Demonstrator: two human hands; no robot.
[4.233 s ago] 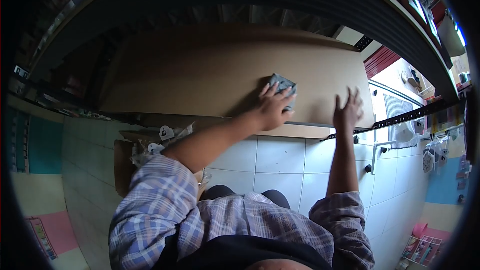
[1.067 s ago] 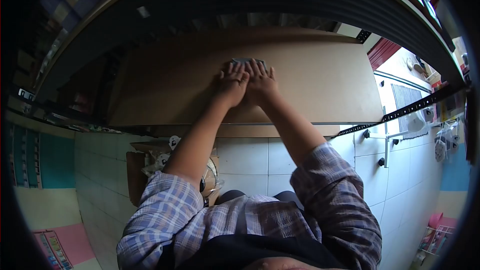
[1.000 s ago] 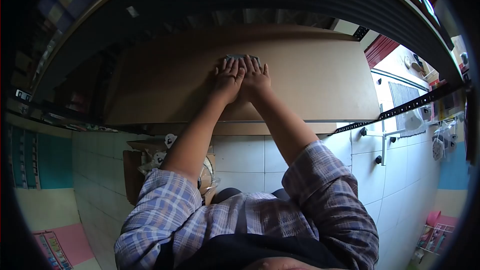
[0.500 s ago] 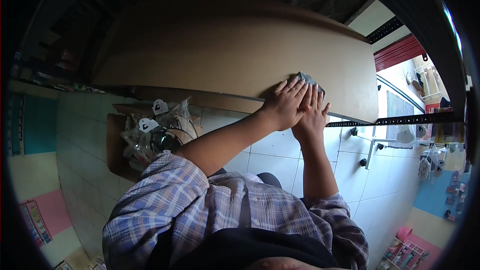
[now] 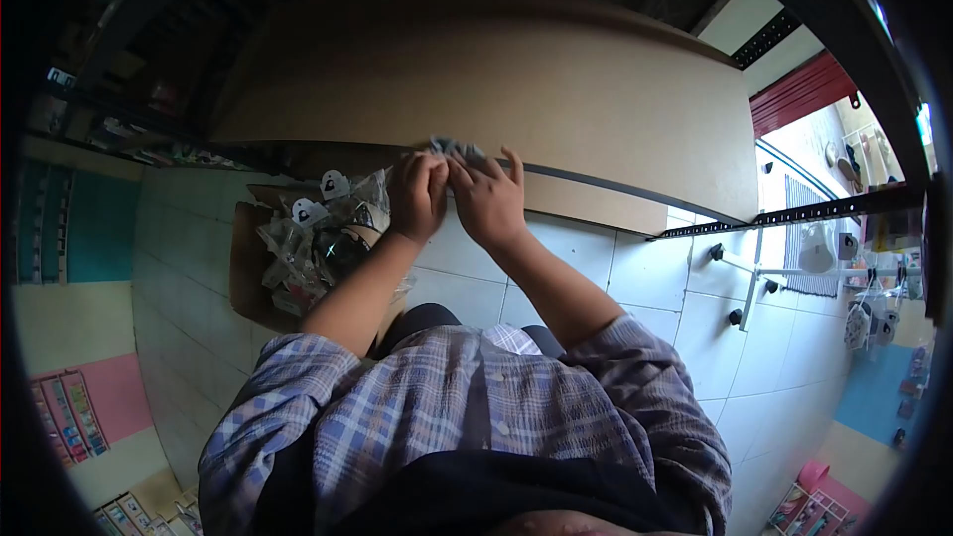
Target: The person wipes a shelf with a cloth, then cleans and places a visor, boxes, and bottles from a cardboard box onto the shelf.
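A crumpled grey cloth (image 5: pixel 459 148) lies at the front edge of a brown wooden shelf board (image 5: pixel 476 89). My left hand (image 5: pixel 418 197) is closed, its curled fingers gripping the cloth's left part. Close beside it, my right hand (image 5: pixel 490 201) has bent fingers pressed on the same cloth, with one outer finger sticking up apart. Part of the cloth is hidden under my fingers.
Below the shelf at left stands a cardboard box (image 5: pixel 248 278) full of clear plastic-wrapped items (image 5: pixel 342 228). A black perforated metal post (image 5: pixel 824 210) and a white wheeled stand (image 5: pixel 747 288) are at right. White tiles (image 5: pixel 566 250) cover the floor.
Both hands and the cloth have moved left along the shelf to its front edge. My hands, formerly overlapping and flat on the cloth, are now side by side with fingers bent around it.
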